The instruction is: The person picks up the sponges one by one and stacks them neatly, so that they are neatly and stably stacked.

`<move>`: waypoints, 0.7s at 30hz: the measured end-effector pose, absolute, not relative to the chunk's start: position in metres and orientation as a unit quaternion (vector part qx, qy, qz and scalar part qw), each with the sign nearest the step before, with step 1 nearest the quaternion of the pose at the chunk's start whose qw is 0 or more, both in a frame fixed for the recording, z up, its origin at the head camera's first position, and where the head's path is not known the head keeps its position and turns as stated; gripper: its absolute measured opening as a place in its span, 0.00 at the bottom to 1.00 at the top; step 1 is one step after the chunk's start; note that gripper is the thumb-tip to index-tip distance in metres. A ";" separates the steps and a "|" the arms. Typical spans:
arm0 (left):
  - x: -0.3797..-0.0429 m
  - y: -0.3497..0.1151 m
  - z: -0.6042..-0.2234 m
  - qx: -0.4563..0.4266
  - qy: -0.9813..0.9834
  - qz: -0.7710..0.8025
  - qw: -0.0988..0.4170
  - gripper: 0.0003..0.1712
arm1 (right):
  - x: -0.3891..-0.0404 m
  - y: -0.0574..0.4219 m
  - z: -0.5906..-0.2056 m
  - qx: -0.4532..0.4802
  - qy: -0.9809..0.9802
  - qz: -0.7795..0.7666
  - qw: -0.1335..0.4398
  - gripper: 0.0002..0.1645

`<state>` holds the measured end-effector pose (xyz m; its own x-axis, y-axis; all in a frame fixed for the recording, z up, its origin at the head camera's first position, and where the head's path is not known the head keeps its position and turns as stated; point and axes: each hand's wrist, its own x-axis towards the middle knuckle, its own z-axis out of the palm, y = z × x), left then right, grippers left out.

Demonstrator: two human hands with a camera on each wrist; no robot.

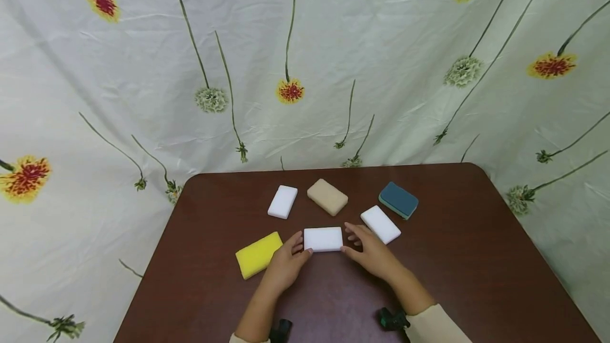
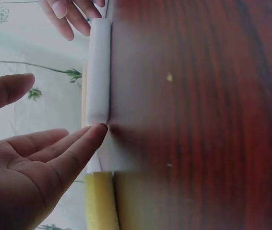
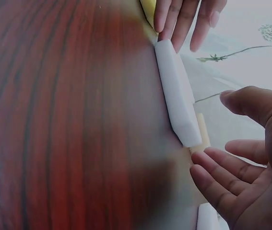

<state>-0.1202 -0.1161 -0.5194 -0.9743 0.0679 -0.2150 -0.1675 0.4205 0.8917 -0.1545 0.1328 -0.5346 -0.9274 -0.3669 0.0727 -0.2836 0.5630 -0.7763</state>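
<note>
A white block, like a melamine sponge (image 1: 323, 239), lies flat on the table between the two hands. My left hand (image 1: 286, 262) is at its left end with relaxed fingers, and in the left wrist view a fingertip (image 2: 100, 128) meets or nearly meets the lower edge. At the opposite end my right hand (image 1: 374, 254) stands with fingers loosely spread; whether it touches the block I cannot tell. Neither hand grips anything. Just left of the left hand sits a yellow sponge (image 1: 257, 255), partly behind it. Beside the right hand lies another white block (image 1: 380, 224).
Farther back on the brown table (image 1: 448, 269) are a third white block (image 1: 283, 201), a beige sponge (image 1: 327, 197) and a blue sponge with a greenish underside (image 1: 398, 199). A flower-printed white cloth (image 1: 333, 41) hangs behind the table's far edge.
</note>
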 end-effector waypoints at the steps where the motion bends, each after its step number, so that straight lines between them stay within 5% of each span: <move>1: -0.121 -0.117 -0.520 -0.030 0.835 0.538 0.111 0.38 | -0.154 0.132 -0.535 -0.185 0.881 -0.433 0.049 0.39; 21: -0.138 -0.126 -0.528 -0.015 0.841 0.525 0.130 0.38 | -0.155 0.127 -0.541 -0.182 0.871 -0.451 0.074 0.39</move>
<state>-0.1378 -0.1264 -0.5276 -0.9656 0.1123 -0.2344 -0.1613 0.4482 0.8792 -0.1552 0.1273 -0.5406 -0.9230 -0.3833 0.0340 -0.2491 0.5279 -0.8119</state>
